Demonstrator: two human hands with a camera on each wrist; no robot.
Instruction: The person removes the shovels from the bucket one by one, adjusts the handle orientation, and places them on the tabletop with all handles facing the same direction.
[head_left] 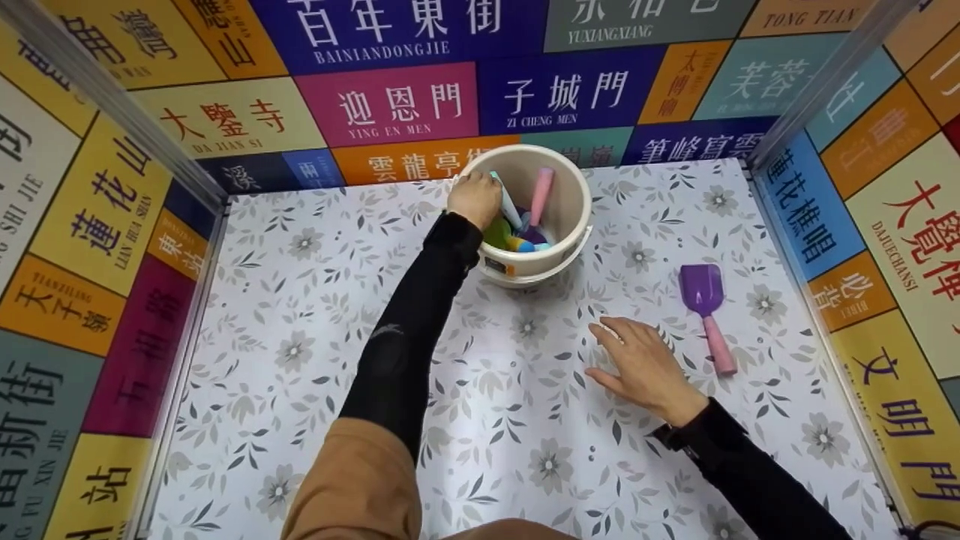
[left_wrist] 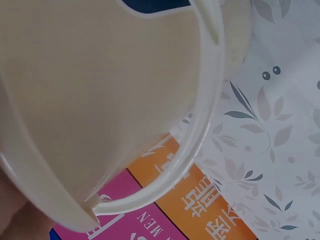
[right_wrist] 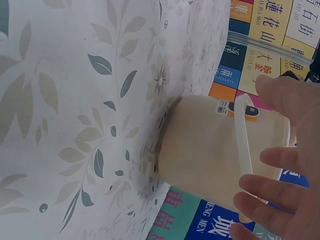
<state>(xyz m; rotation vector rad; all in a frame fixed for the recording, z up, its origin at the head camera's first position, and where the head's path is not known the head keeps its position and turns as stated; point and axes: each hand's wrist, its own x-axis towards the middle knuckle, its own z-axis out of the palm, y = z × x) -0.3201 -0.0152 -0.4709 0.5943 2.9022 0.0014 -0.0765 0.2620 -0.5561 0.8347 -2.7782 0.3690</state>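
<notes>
A cream bucket (head_left: pixel 531 264) with a white bail handle stands at the back of the flowered surface. My left hand (head_left: pixel 475 198) grips its left rim; in the left wrist view part of that hand (left_wrist: pixel 22 212) lies against the rim of the bucket (left_wrist: pixel 105 95). Inside are a pink handle (head_left: pixel 541 191), a pale blue handle (head_left: pixel 508 201) and other colourful pieces, partly hidden. My right hand (head_left: pixel 641 367) hovers with spread fingers, apart from the bucket (right_wrist: pixel 205 145). To its right lies a purple toy shovel (head_left: pixel 703 289) with a pink handle.
The white surface (head_left: pixel 315 397) has a grey leaf and flower print. Upright panels with colourful lettering (head_left: pixel 405 97) enclose it at the back, left and right. Clear edge strips (head_left: pixel 817 82) run along the corners.
</notes>
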